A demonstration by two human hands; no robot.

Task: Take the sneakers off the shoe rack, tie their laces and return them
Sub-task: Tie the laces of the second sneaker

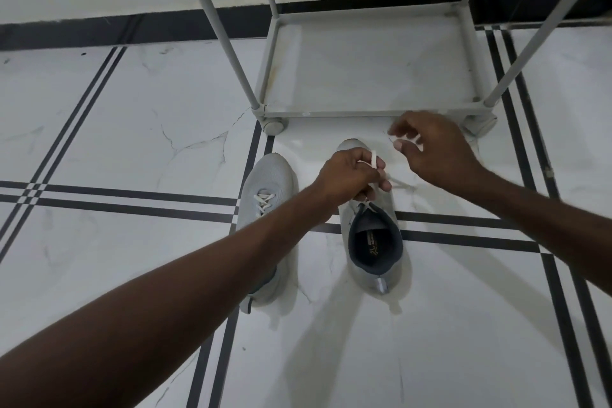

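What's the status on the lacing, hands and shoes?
Left hand pinching a lace loop over right sneaker. Right hand holds the other lace end. Left sneaker on floor beside it. Shoe rack bottom shelf bare; nothing obstructing.

Dim, soft light; faint shadows on the glossy floor; wide-angle bending at edges.

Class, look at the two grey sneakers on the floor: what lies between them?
In the head view, only a strip of bare white floor tile separates the left sneaker from the right sneaker; farther up, the left hand crosses above it.

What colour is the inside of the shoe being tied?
Dark navy-grey inside the right sneaker, seen clearly in the head view.
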